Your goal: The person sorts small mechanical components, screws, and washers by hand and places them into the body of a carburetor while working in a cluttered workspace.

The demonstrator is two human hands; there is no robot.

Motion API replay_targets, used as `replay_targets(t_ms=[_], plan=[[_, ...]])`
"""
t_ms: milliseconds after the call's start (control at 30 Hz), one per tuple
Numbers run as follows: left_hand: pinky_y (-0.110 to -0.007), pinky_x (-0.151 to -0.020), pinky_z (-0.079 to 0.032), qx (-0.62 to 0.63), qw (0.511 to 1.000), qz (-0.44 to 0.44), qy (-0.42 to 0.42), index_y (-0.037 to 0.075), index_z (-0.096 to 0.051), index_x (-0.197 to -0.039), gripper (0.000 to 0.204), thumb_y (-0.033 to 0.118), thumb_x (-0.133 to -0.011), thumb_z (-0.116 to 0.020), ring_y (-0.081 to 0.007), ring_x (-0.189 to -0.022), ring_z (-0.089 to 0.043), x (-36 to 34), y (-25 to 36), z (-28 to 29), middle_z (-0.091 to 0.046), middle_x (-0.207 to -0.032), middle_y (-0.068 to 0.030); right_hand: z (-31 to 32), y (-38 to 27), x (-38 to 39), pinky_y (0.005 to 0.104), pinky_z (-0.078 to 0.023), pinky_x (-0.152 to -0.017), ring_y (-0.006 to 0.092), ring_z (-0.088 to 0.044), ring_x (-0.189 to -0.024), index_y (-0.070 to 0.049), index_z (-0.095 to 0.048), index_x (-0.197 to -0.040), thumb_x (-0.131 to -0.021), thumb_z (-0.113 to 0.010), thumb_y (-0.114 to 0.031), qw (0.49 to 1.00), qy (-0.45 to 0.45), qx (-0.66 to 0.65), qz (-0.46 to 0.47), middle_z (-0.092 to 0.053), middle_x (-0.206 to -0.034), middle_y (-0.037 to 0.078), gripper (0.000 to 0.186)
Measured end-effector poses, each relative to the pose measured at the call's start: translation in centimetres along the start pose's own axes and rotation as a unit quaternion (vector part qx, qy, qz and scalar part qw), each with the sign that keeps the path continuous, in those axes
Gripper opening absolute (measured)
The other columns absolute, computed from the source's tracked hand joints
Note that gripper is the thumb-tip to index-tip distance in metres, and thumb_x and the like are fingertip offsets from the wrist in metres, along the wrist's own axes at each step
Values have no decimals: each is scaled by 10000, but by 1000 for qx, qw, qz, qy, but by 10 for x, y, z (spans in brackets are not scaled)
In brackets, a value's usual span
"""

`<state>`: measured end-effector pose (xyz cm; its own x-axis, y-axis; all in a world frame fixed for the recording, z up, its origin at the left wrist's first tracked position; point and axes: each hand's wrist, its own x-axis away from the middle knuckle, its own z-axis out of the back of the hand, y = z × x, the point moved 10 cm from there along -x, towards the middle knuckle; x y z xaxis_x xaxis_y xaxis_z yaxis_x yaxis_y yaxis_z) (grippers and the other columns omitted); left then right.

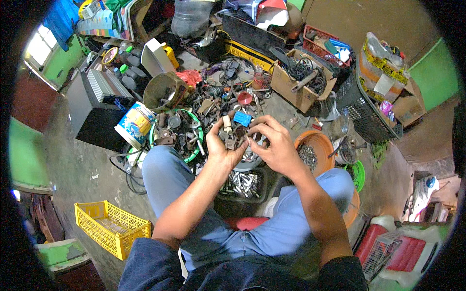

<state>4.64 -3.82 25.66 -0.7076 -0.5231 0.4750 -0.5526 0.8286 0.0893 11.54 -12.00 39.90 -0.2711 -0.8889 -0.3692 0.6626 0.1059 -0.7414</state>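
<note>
My left hand (217, 147) is curled, palm up, around a small dirty brown metal part (232, 144). A cream cylindrical piece (227, 124) shows at its fingertips; whether it is held or lies behind them I cannot tell. My right hand (280, 151) pinches thumb against fingers beside that part, on something too small to make out. Just beyond the fingers is a blue plastic piece (242, 119). Below the hands, between my knees, a dark tray (264, 190) holds many shiny metal pieces (242, 184). A grey round basin, partly hidden by my hands, stands behind it.
An orange basin (326, 140) of small metal bits stands right. Left are a green-rimmed tub (200, 154) of parts, a white-and-blue bucket (134, 125) and a yellow crate (113, 224). Mixed scrap, a red funnel (244, 98) and a cardboard box (294, 92) lie ahead.
</note>
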Motion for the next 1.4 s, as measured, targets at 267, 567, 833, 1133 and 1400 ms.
replay_targets(t_ms=[267,567,833,1133,1400], plan=[[-596,-1030,-470,19,999,-2,39,110,-616,-1217,341,312,-1002,-445,-390,-1194,-582,15,-3,-13,-617,-1266,-177,0,34,8,306,-600,-801,159,-705,-886,11,-656,-989,-912,-685,-42,966,6,-210,-150,-698,-998,91,99],[-650,-1088,-411,52,999,6,-5,74,-606,-1185,307,273,-1001,-463,-416,-1236,-542,11,0,-7,-592,-1268,-204,-2,48,27,278,-561,-650,128,-648,-733,25,-670,-1064,-992,-646,-154,877,-6,-417,-240,-665,-825,60,195],[-669,-1102,-379,67,998,4,21,67,-616,-1179,309,258,-1003,-449,-408,-1248,-538,10,1,1,-598,-1259,-183,13,62,43,269,-535,-593,123,-630,-696,2,-669,-1019,-986,-660,-198,861,14,-440,-254,-662,-823,62,203],[-646,-1101,-406,35,998,40,32,58,-653,-1148,268,197,-990,-487,-394,-1233,-561,13,-26,-5,-631,-1246,-194,107,72,66,295,-585,-713,139,-682,-796,20,-668,-1032,-925,-708,-60,916,157,-291,-226,-708,-925,81,139],[-668,-1092,-396,-25,988,150,36,71,-637,-1153,281,253,-990,-499,-392,-1205,-571,3,-110,-9,-617,-1232,-177,163,107,128,420,-526,-761,348,-683,-856,15,-656,-979,-833,-741,-103,929,129,224,-266,-693,-952,197,206]])
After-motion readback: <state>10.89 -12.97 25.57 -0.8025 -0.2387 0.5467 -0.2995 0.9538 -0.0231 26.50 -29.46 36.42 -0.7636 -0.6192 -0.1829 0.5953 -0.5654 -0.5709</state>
